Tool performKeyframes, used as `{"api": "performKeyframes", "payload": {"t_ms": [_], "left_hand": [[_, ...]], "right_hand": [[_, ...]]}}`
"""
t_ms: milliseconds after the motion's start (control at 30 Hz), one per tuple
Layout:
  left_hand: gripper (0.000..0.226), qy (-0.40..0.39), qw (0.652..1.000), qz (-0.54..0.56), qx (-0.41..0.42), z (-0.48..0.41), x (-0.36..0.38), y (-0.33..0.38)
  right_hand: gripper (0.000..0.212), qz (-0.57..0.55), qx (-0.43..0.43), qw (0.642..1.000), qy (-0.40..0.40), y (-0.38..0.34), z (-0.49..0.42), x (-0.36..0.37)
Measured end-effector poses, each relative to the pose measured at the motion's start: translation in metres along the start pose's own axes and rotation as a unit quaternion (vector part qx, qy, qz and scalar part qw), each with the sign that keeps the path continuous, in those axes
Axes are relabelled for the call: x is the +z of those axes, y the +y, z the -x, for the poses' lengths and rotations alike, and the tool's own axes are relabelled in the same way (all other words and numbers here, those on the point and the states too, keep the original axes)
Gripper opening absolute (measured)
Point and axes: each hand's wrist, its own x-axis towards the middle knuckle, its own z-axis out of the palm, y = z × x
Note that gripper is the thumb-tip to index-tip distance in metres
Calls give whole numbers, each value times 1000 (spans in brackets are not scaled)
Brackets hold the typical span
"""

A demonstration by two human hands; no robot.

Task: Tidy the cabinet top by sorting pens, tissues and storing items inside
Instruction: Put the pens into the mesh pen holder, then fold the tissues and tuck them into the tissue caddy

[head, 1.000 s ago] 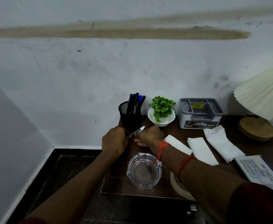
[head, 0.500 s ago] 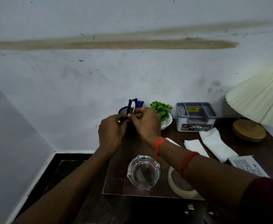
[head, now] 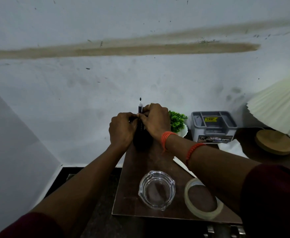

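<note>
Two hands have met at the holder [head: 141, 140]. A second ago we held the pen [head: 140, 105] low over the cabinet top [head: 137, 170]; now it stands upright above the rim. Our left hand [head: 122, 129] curls round the holder, our right hand [head: 155, 121] pinches the pen, and their fingertips touch. We judge pen-sorting nearly done, while a tissue [head: 230, 147] still lies by the organiser [head: 213, 126]. The holder is a black mesh cylinder, the pen slim and dark, the tissue soft white. The ashtray [head: 156, 189] is thick, clear, round glass, the tape [head: 203, 199] a translucent ring, the top smooth dark wood.
</note>
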Motion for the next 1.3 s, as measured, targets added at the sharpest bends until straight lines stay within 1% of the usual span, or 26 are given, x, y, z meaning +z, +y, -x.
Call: {"api": "performKeyframes", "payload": {"t_ms": [133,333,467,600,700,767,833,933,1000,1100,1167,1300], "left_hand": [[23,-13,1000,-6,-1,5,7,-6],[22,-28,999,2,-28,8,10,-11],[23,-27,999,11,-28,10,6,-9],[22,-16,999,26,-19,16,0,0],[20,-29,998,53,-25,27,2,10],[17,-51,996,65,-22,39,7,17],[17,-94,993,64,-18,53,15,23],[20,-177,983,46,-24,70,33,31],[20,-216,975,34,-36,78,43,35],[18,-248,967,17,-53,87,56,40],[19,-261,963,3,-68,91,64,40],[32,-278,957,-19,-84,96,81,35]], "right_hand": [[20,6,13,1000,-18,11,3,6],[17,4,23,999,-35,14,5,5],[21,-11,28,999,-32,14,6,-1],[15,-20,10,999,-25,12,10,-22],[10,-2,-6,1000,-15,22,13,-47],[7,21,-4,1000,-22,39,18,-64],[6,45,18,998,-32,59,29,-80],[13,90,58,992,-58,92,47,-95],[17,118,78,987,-79,107,56,-102],[9,146,109,976,-123,122,65,-108],[12,166,125,968,-142,129,69,-107],[9,173,133,963,-159,136,75,-105]]}}
